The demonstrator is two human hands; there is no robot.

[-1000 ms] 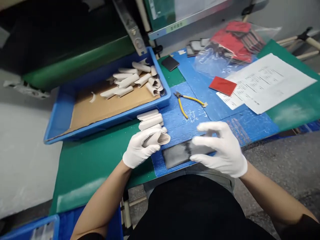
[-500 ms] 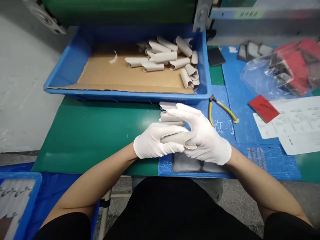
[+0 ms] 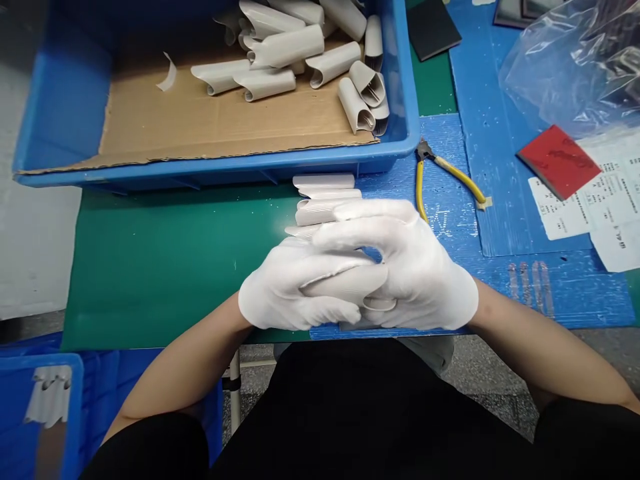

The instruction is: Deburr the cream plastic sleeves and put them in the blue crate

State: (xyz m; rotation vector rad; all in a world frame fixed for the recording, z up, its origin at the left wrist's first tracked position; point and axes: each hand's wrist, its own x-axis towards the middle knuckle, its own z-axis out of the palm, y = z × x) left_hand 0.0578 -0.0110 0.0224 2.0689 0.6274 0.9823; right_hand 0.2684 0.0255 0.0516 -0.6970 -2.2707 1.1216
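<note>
Both of my hands wear white gloves. My left hand (image 3: 290, 287) is closed around a light grey, curved plastic shell (image 3: 345, 283), hollow with a scooped end. At the shell's right end, my right hand (image 3: 405, 267) grips it too, its fingers curled over toward the left. What the right fingertips press on is partly hidden. Just beyond the hands, several like shells (image 3: 325, 193) lie in a stacked row on the table. A flat dark piece (image 3: 355, 327) shows a little under the hands.
A blue bin (image 3: 225, 163) lined with cardboard holds several more shells (image 3: 290, 47). Yellow-handled cutters (image 3: 457, 177) lie to the right, with a red square pad (image 3: 560, 162), papers (image 3: 613, 193), a clear bag (image 3: 565, 67) and a black pad (image 3: 433, 30). Another blue bin (image 3: 75, 387) stands at lower left.
The view has tilted down and come closer, so the bin sits higher and larger in the picture. Both hands stay on the same shell with nearly the same grip.
</note>
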